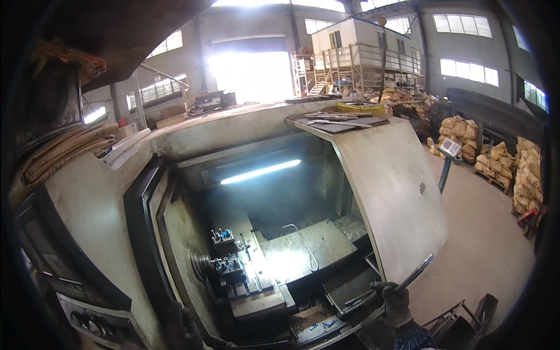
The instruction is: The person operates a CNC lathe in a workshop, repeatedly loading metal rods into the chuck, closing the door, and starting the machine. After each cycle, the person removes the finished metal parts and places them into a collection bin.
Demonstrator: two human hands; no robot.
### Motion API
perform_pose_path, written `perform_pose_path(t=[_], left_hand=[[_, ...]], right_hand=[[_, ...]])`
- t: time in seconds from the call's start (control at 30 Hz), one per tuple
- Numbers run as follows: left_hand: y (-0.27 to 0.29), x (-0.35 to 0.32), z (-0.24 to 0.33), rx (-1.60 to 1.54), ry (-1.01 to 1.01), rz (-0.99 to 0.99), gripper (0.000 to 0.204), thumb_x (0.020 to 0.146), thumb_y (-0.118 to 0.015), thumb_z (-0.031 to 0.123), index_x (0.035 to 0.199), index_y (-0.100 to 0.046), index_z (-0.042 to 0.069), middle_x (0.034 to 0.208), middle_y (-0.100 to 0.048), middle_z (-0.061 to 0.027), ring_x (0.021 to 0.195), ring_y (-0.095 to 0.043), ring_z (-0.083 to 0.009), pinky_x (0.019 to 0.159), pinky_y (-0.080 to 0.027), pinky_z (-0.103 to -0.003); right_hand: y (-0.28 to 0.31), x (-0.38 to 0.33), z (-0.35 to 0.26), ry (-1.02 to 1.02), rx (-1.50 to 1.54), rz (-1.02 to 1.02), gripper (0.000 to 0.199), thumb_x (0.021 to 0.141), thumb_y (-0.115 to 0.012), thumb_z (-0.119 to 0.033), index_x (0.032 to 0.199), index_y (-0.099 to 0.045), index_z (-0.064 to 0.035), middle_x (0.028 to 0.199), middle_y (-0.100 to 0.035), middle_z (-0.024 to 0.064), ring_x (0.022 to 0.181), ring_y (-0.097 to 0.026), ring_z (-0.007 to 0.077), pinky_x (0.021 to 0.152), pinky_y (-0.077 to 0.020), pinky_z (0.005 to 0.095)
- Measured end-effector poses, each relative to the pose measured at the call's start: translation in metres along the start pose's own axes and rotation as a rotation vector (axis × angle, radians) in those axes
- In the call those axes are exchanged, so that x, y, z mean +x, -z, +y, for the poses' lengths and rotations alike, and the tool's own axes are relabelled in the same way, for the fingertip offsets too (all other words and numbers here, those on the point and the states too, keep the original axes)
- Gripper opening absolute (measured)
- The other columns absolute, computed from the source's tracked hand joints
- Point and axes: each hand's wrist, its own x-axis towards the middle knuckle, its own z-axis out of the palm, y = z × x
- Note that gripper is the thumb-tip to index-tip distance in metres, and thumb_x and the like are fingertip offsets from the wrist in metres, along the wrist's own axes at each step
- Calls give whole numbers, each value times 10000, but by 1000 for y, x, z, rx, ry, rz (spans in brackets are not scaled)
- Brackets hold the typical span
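Note:
In dark grey work gloves, my right hand is closed around a slender metal rod at the lower right of a lathe's opening. The rod slants up to the right, and a thin dark length shows on the other side of the fist. My left hand, dim and partly hidden, is low at the opening's left edge; its fingers are unclear. Inside the lathe, a round chuck faces a tool post with several cutters. A hooked metal rod lies on the lit slide cover.
The lathe's sliding door stands at the right, with flat metal pieces on top. A control panel is at the lower left. Blue bits lie in a tray below. Stacked yellowish sacks and a scale display stand beyond.

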Motion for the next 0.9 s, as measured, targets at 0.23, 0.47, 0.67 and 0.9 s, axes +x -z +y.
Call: perform_pose_path(t=[0.23, 0.47, 0.67, 0.9], left_hand=[[-14, -2, 8, 65, -17, 153, 180, 976, -686, 103, 1144, -703, 41, 1033, -738, -148, 868, -731, -300, 742, -623, -355], [-20, -4, 16, 167, 6, 119, 226, 949, -727, 97, 1155, -699, 7, 1020, -741, -165, 857, -731, -319, 754, -625, -379], [-18, -2, 17, 211, -46, 126, 213, 947, -730, 92, 1132, -700, -9, 1006, -741, -171, 852, -731, -328, 756, -628, -383], [-15, 8, 23, 265, -77, 112, 193, 946, -729, 85, 1105, -702, -20, 993, -742, -174, 848, -733, -332, 757, -630, -384]], right_hand=[[26, 18, -5, -166, 54, -174, 547, 999, -638, -464, 1138, -701, 62, 839, -752, 186, 675, -735, 280, 602, -596, 362], [25, 17, -22, -363, 359, -214, 527, 998, -641, -446, 1252, -661, 16, 925, -741, 181, 725, -712, 236, 596, -594, 354], [22, 21, -25, -275, 411, -210, 479, 1017, -624, -405, 1225, -670, 24, 897, -741, 198, 795, -722, 265, 657, -600, 377], [16, 20, -24, -278, 363, -145, 501, 1018, -608, -442, 1198, -679, 20, 876, -743, 203, 768, -718, 259, 671, -601, 382]])
